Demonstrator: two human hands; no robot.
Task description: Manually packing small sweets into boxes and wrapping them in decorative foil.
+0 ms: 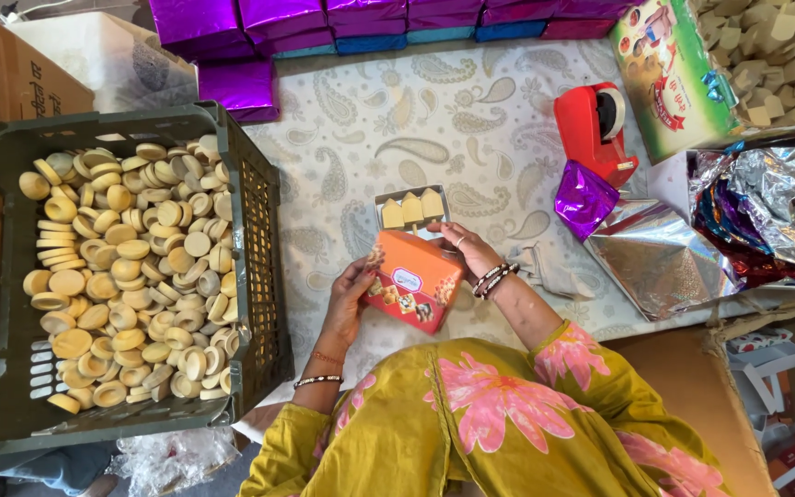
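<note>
Near the desk's front edge, an orange box (pixel 413 281) is sitting gripped between both hands: left hand (pixel 350 293) clasping its left side, right hand (pixel 465 248) holding the top right corner. Just behind lies a small tray (pixel 410 210) of tan pieces. A dark crate (pixel 259 230) of round discs sits left, a red tape dispenser (pixel 595 129) right.
</note>
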